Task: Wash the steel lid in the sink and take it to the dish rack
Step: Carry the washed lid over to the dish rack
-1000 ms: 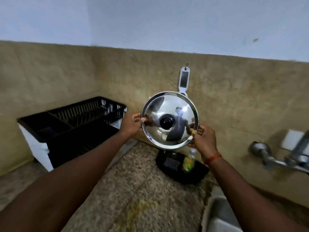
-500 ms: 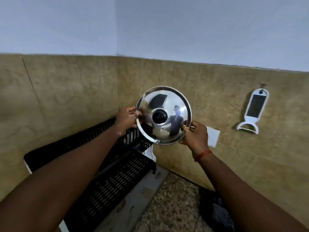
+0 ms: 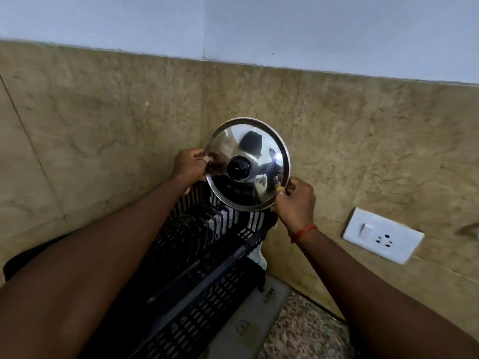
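Note:
The round steel lid (image 3: 261, 151) with a black knob in its middle is held upright, its top facing me, in front of the tiled wall. My left hand (image 3: 188, 164) pinches its left rim and my right hand (image 3: 295, 200) grips its lower right rim. The lid hangs just above the far end of the black plastic dish rack (image 3: 197, 270), over the slotted plate section. My forearms cover much of the rack's left side.
The rack stands on a grey drip tray (image 3: 248, 322) in the corner of a speckled stone counter (image 3: 305, 332). A white switch and socket plate (image 3: 383, 235) is on the tan tiled wall to the right.
My view has swung left, away from the sink and tap. Both hands have carried the lid leftward to above the rack's far end, and the rack now lies directly below it.

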